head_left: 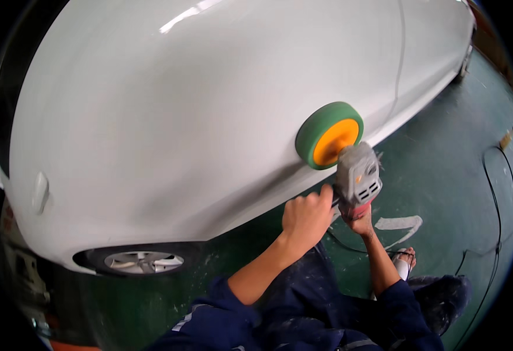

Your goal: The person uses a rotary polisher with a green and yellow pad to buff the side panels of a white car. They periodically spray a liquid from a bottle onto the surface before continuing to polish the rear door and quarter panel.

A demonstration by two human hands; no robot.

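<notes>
A grey and red electric polisher is held low beside a white car. Its green foam pad, with an orange backing, is against the car's side panel or very close to it. My left hand is closed around the polisher's dark side handle, which the fingers mostly cover. On the red rear part of the machine, my right hand is wrapped from below. Part of that hand is hidden behind the tool's body.
The car's wheel shows at the lower left, a door handle above it. A black cable trails across the green floor on the right. A pale strip lies on the floor near my foot.
</notes>
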